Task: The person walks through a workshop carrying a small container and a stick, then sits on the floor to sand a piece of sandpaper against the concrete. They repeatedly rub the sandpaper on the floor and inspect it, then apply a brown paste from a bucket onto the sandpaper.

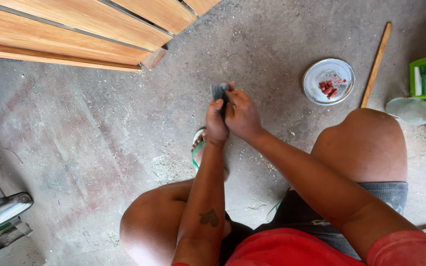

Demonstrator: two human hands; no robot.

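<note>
**Dark sheet held between both hands**

A small dark grey sheet [219, 91], thin and roughly rectangular, is seen held above the concrete floor, in front of the knees. It is pinched from both sides: the left hand [216, 123] is closed on its lower left edge, the right hand [242, 114] on its right edge, fingers curled over it. Only the upper part is exposed; the rest is hidden behind the fingers. The sheet is held roughly upright, slightly tilted. Its surface appears matte; the material cannot be determined.
</note>
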